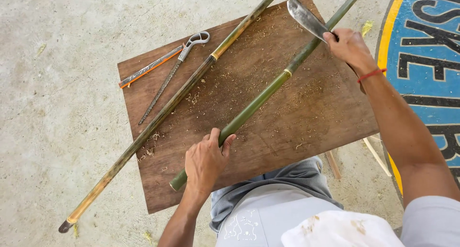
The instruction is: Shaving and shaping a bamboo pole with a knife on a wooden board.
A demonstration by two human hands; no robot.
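Centrally, the left hand (pixel 206 162) is gripping the green bamboo (pixel 261 99) lying diagonally across the board (pixel 306 117), while the right hand (pixel 349 47) is clutching a machete (pixel 306 18) upper right; the pole looks stiff, light, smooth, best held near its lower end.

Colours and patterns, as I see them from the head view:

- Surface (pixel 306 117): dark brown wood, speckled with pale tan shavings.
- Green bamboo pole (pixel 258 101): fresh green, one pale yellowish ring at the node.
- Second bamboo pole (pixel 158 117): mottled, tan-yellow at both ends, dark brown to blackish in the middle.
- Blade (pixel 305 18): dull grey steel, darker patches.
- Saw (pixel 170 77): grey metal, light silver-grey handle.
- Flat strip (pixel 149 67): grey with an orange edge.
- Wristband (pixel 371 74): red, on my right hand's wrist.
- Floor (pixel 57 84): pale grey-beige concrete.
- Painted floor mark (pixel 421 41): blue field, black letters, yellow border.
- Shorts (pixel 282 189): grey, finely striped.
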